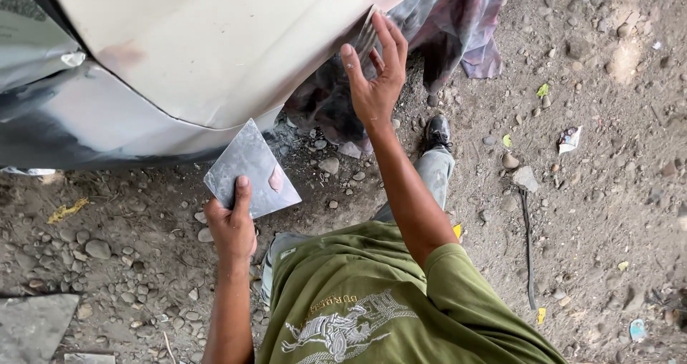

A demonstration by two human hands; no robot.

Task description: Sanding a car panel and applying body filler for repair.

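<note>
Plate (247, 167), a flat grey metal square, sits left of centre in the frame, pinched at its lower corner by the left hand (232, 224): thumb pressed on top, fingers curled underneath, closed firmly on it. It is held roughly level, face up, likely so that the small pink dab of filler (275, 179) near its right edge stays put and within reach. The plate's surface is dull and smeared, with scuffed edges. At the bottom of the frame is the person's green shirt (386, 307), with a bent knee and black shoe (437, 133) on the gravel ground (587, 192) beyond. Higher, at upper centre, the right hand (376, 78) is raised with fingers spread and mostly straight, pressing a thin spreader (367, 35) against the panel's edge; how it grips the blade I cannot tell, as the hand hides most of it. The open fingers seem to keep the blade flat. Farthest, across the upper left, is the pale car panel (215, 42), sanded and patchy, with a purple cloth (458, 20) draped at the upper right.
</note>
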